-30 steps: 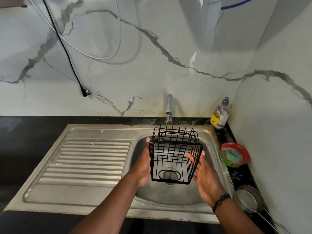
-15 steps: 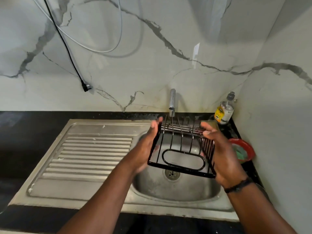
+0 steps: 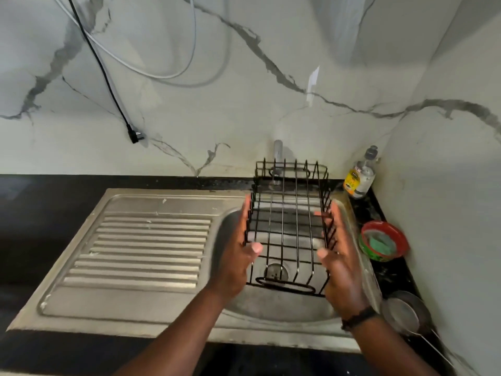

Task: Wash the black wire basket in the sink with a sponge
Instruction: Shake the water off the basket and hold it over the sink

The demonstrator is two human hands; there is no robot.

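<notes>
The black wire basket hangs over the steel sink bowl, its open side facing up and its base level. My left hand grips its left side and my right hand grips its right side, thumbs over the near rim. The drain shows through the wires. A green sponge lies in a red bowl on the counter to the right of the sink. The tap stands behind the basket; no water runs.
A ribbed steel draining board lies left of the bowl. A dish soap bottle stands in the back right corner. A metal strainer rests at the right front. A black cable with a plug hangs on the marble wall.
Both hands have turned the basket from standing on its side to lying flat with its open side up, and raised it a little toward the tap.
</notes>
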